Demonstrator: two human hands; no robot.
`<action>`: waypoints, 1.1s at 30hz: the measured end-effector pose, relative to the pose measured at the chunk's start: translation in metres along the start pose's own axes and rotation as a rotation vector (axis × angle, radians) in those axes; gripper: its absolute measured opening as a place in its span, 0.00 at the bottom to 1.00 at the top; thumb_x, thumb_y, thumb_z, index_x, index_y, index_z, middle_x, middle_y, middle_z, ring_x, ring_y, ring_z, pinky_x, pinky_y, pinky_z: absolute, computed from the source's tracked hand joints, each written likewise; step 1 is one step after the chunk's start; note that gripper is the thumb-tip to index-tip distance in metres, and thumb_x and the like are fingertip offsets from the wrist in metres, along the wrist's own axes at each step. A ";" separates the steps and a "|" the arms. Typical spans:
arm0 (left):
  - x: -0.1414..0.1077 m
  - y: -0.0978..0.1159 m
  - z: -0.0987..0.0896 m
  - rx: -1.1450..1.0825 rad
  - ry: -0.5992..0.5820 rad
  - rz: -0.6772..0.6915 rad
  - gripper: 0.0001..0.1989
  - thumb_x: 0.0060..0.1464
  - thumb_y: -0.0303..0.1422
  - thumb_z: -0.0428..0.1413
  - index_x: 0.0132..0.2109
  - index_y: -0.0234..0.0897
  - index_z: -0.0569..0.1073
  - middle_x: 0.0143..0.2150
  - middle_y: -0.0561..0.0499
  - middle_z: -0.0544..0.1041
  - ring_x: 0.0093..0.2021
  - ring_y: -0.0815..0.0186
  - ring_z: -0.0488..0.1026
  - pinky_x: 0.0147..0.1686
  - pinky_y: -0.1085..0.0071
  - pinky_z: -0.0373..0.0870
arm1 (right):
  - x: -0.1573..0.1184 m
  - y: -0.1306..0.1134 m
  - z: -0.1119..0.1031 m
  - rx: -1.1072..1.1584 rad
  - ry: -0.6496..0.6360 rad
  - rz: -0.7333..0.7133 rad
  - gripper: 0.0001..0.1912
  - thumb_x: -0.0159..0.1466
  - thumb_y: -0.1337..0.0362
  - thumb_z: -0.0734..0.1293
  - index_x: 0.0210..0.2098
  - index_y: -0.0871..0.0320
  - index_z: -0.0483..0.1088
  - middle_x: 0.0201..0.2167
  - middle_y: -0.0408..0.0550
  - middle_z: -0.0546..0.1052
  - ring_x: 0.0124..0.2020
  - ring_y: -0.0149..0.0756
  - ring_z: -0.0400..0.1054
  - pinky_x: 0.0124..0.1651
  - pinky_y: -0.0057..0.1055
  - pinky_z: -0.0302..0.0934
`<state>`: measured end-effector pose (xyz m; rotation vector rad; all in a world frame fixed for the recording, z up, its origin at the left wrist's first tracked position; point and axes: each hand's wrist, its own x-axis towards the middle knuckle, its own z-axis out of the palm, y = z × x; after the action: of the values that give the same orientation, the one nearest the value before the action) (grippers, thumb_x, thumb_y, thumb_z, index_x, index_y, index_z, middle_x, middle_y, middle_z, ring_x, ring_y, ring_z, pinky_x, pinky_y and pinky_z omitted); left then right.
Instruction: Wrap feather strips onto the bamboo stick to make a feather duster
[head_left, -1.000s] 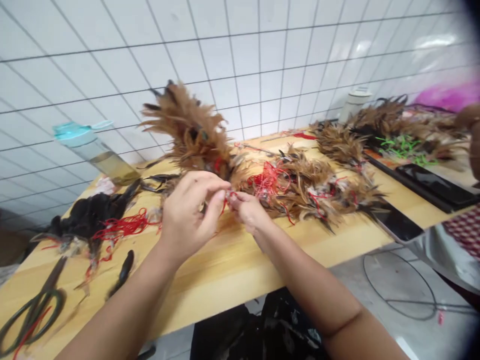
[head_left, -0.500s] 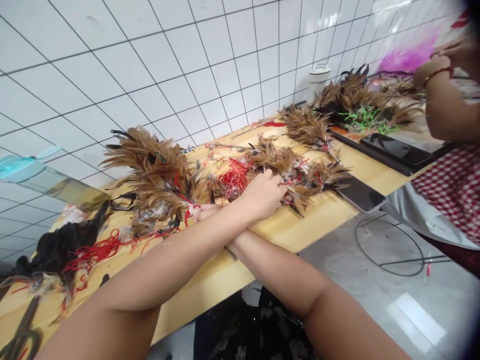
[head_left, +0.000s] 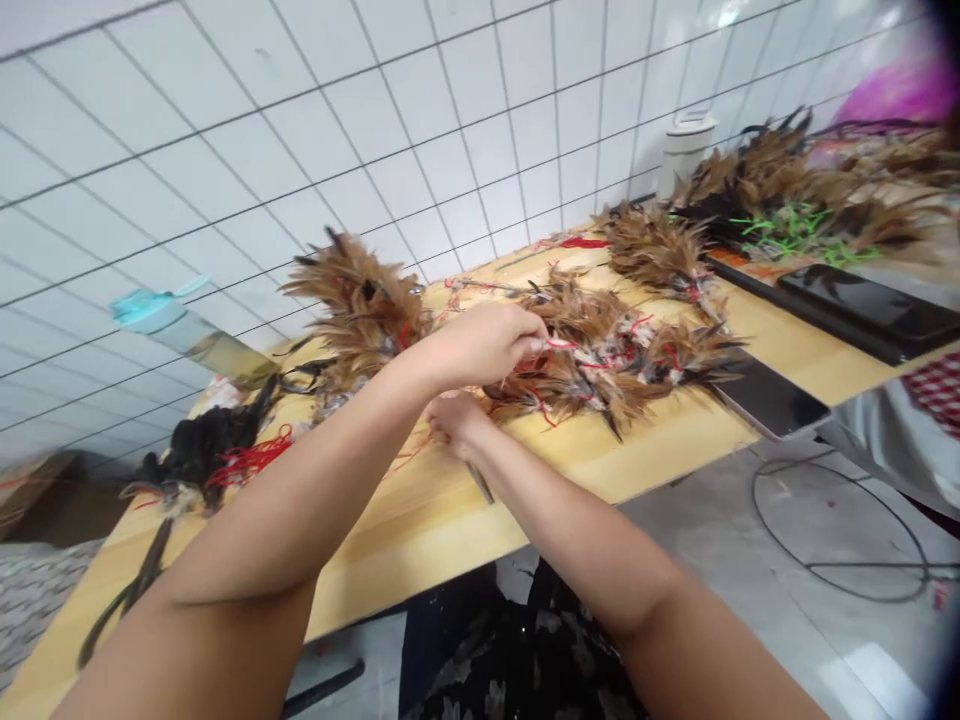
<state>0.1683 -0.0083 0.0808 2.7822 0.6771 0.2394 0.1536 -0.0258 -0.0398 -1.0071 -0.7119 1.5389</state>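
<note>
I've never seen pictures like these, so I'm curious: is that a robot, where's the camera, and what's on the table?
There's no robot: these are a person's own bare hands. Every picture comes from one camera worn on the person's head, looking forward and down. The left hand pinches what looks like red string, beside brown feathers. The right hand is curled closer to us; I can't tell what it holds. The wooden table also has a black bundle, scissors, a phone and a blue-lidded bottle.

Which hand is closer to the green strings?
Left. The left hand is by the brown feathers, left of the green strings; the right hand is lower in view and farther left.
</note>
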 end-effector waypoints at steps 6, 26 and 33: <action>-0.078 -0.014 -0.063 -0.242 0.509 -0.200 0.07 0.51 0.25 0.56 0.38 0.34 0.76 0.32 0.51 0.73 0.36 0.66 0.70 0.39 0.70 0.65 | 0.004 0.006 -0.001 0.063 -0.092 0.126 0.11 0.61 0.63 0.66 0.26 0.59 0.61 0.15 0.33 0.60 0.12 0.18 0.42 0.15 0.20 0.34; -0.151 -0.108 -0.004 -0.032 0.276 -0.126 0.09 0.54 0.23 0.52 0.37 0.36 0.77 0.35 0.49 0.75 0.37 0.68 0.71 0.39 0.73 0.65 | -0.001 0.004 0.005 -0.067 -0.155 0.119 0.14 0.45 0.61 0.71 0.23 0.59 0.62 0.15 0.34 0.59 0.13 0.17 0.41 0.17 0.21 0.30; -0.154 -0.110 0.000 -0.002 0.330 -0.147 0.09 0.55 0.22 0.51 0.37 0.34 0.76 0.34 0.49 0.75 0.36 0.68 0.71 0.39 0.73 0.65 | -0.003 0.002 0.007 -0.118 -0.127 0.126 0.20 0.41 0.54 0.74 0.25 0.60 0.67 0.14 0.35 0.62 0.12 0.16 0.41 0.17 0.22 0.29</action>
<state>-0.0135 0.0135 0.0335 2.6994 0.9514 0.6773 0.1462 -0.0284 -0.0374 -1.0656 -0.8501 1.6979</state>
